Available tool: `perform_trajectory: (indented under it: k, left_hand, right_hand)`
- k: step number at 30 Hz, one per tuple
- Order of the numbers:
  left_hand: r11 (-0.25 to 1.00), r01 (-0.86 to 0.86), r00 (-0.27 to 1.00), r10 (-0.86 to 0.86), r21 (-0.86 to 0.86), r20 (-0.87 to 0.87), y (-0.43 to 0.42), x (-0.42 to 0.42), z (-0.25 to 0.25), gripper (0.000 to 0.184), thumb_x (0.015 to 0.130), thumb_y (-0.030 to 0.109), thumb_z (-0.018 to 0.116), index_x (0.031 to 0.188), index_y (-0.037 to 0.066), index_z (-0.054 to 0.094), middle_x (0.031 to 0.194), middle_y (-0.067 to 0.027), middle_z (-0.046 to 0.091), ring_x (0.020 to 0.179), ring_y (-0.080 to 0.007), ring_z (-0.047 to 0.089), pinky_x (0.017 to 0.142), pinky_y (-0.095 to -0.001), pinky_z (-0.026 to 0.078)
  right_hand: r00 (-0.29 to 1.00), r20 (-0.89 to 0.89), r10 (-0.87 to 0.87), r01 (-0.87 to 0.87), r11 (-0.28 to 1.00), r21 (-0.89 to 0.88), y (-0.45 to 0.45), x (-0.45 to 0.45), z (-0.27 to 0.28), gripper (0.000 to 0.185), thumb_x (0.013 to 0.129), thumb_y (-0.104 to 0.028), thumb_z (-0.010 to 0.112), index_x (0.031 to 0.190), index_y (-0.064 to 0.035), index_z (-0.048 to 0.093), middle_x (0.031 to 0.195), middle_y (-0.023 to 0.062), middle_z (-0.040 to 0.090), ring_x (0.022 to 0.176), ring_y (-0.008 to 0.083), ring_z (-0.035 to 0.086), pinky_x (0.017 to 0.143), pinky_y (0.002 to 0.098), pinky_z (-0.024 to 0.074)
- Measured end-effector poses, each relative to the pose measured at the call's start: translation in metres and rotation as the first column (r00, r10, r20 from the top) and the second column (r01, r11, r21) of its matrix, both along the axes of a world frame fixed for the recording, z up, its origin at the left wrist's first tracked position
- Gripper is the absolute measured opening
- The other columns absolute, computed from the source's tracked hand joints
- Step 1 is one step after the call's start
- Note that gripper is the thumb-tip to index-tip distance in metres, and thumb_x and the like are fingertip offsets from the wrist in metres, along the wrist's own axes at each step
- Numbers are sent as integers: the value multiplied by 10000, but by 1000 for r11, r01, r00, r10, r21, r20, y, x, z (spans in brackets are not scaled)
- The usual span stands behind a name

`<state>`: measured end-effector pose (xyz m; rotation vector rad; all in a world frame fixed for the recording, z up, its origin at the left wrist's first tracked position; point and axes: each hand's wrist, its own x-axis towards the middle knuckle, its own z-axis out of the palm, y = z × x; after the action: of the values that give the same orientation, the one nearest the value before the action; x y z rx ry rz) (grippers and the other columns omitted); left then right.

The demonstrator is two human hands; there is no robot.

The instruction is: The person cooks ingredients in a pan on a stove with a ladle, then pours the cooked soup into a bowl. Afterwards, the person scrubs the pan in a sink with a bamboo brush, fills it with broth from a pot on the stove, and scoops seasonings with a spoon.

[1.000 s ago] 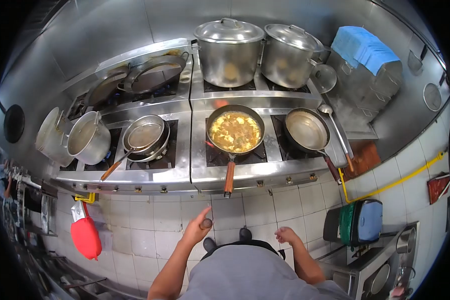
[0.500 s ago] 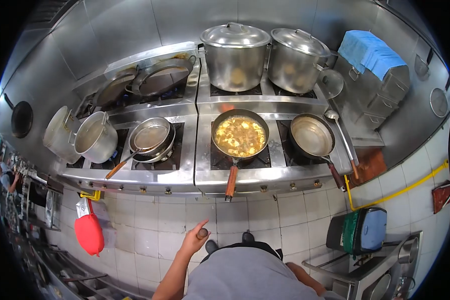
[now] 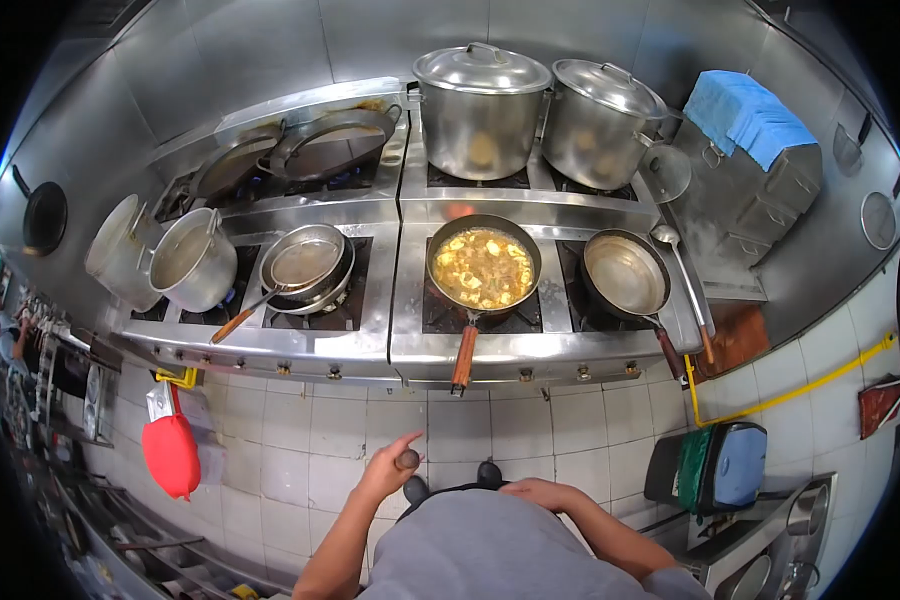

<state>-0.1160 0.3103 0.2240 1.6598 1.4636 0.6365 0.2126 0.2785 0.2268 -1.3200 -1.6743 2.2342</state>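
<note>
Two deep pots are seen at the left, one (image 3: 125,290) just beside the other (image 3: 205,285), on the front row of the stove (image 3: 370,345). Next, a strainer (image 3: 308,262) is rested over nested bowls, its wooden handle slanted toward the front edge. Below the stove, nearer the body, a dark knob (image 3: 407,459) is held in the left hand (image 3: 382,474); one digit is stretched forward past it while the others are curled about it, and whether more of the thing is hidden in the palm cannot be told. Farther right, the frying pan (image 3: 484,222) is set on a front burner, well apart from both hands, and yellow pieces of food (image 3: 482,268) are surrounded by brown liquid. Since its wooden handle (image 3: 464,358) is jutted out over the stove's edge, it is best cleared by hips and sleeves, and the pan is best held level whenever it is gripped, so that nothing is slopped. Gentle stirring would be advised, lest the soft-looking pieces be broken. The right hand (image 3: 535,492) is laid at the shirt front, its fingers seemingly pressed together, with nothing seen held. Another pan (image 3: 625,275) and a ladle (image 3: 692,290) are placed beyond.
</note>
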Motion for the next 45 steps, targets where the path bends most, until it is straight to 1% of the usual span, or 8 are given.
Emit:
perform_trajectory:
  k: [2, 7, 11, 13, 32, 35, 37, 45]
  left_hand:
    - [999, 0, 1000, -1, 47, 8, -1, 1, -2, 482, 863, 207, 723, 1317, 162, 569, 733, -79, 602, 714, -261, 619, 715, -369, 516]
    - [999, 27, 1000, -26, -24, 12, 3, 2, 6, 493, 866, 232, 724, 1324, 193, 548, 1037, -205, 683, 962, -409, 651, 792, -424, 531]
    - [999, 13, 1000, -13, -53, -6, 2, -4, 11, 492, 867, 225, 722, 1327, 197, 548, 1051, -198, 682, 967, -405, 652, 800, -419, 530]
    - [999, -9, 1000, 8, 38, 14, 0, -7, 9, 500, 876, 245, 709, 1343, 172, 544, 781, -108, 642, 769, -290, 642, 749, -378, 522]
    - [997, -51, 997, 48, 52, 54, -2, -16, 19, 493, 889, 264, 693, 1352, 179, 544, 810, -121, 629, 774, -300, 624, 761, -377, 511]
    - [999, -49, 997, 48, 13, 65, -2, -17, 23, 488, 890, 268, 694, 1348, 182, 548, 827, -131, 633, 792, -307, 630, 769, -382, 512]
    - [998, -47, 999, 48, -31, 20, -2, -17, 24, 499, 880, 200, 703, 1348, 190, 531, 1159, -172, 666, 1043, -397, 634, 842, -411, 525]
    - [999, -41, 999, 42, -20, 24, 0, -16, 23, 509, 872, 202, 706, 1350, 203, 528, 1163, -180, 661, 1061, -409, 621, 848, -419, 525]
  right_hand:
    - [997, -61, 56, -59, 997, -45, 12, -22, -15, 404, 1013, -345, 502, 1235, -31, 625, 1127, 51, 669, 1018, 158, 598, 915, 313, 476]
    - [834, 100, 543, -546, 838, 4, 51, -71, -5, 459, 946, -325, 581, 1288, -18, 599, 1199, 114, 666, 1077, 207, 611, 939, 321, 460]
    - [816, 44, 576, -577, 806, 132, 51, -73, -3, 405, 913, -280, 603, 1231, -31, 629, 1116, 103, 687, 1014, 197, 624, 900, 332, 474]
    - [915, 88, 393, -402, 879, 254, 45, -80, 15, 327, 894, -233, 620, 1162, -47, 650, 1052, 107, 694, 971, 208, 631, 876, 353, 475]
    - [673, 138, 726, -738, 653, 170, 59, -117, -23, 426, 926, -308, 566, 1265, -56, 623, 1219, 129, 671, 1060, 244, 624, 935, 372, 457]
    - [744, 8, 668, -659, 731, 176, 54, -117, -45, 430, 973, -318, 506, 1276, -32, 612, 1294, 136, 629, 1128, 239, 591, 981, 361, 423]
    - [709, -59, 703, -695, 710, 113, 54, -119, -35, 427, 1009, -309, 449, 1284, -19, 599, 1329, 119, 602, 1168, 205, 552, 1019, 345, 388]
    - [770, -223, 597, -626, 776, -84, 44, -130, -57, 405, 1044, -295, 412, 1258, 1, 586, 1325, 82, 569, 1192, 165, 492, 1034, 335, 363]
